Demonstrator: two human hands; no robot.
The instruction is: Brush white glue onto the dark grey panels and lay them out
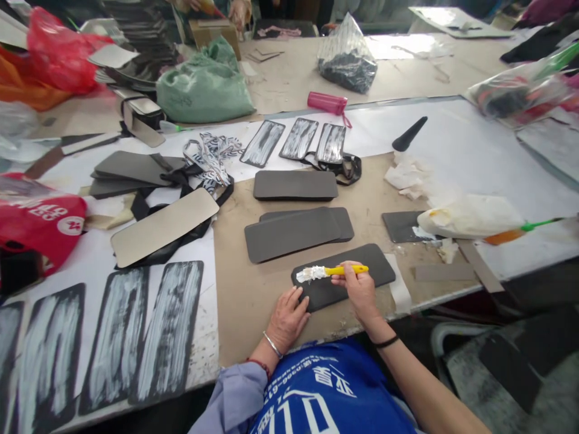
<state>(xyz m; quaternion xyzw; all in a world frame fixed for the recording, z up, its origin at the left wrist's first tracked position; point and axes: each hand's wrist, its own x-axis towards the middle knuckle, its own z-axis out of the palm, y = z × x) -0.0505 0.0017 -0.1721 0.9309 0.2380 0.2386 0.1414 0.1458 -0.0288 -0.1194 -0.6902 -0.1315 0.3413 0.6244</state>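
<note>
My right hand is closed around a yellow-handled brush whose white, glue-laden bristles rest on the left part of a dark grey rounded panel. That panel lies flat near the table's front edge. My left hand lies on the panel's left end with fingers stretched flat, pressing it down. Just behind it lie two overlapping grey panels, and another grey panel lies farther back.
At front left, several panels streaked with white glue lie on white paper. A beige panel, black straps, a red bag, a green bag, a pink case and a white bag surround the spot. Another person's hands show at the far edge.
</note>
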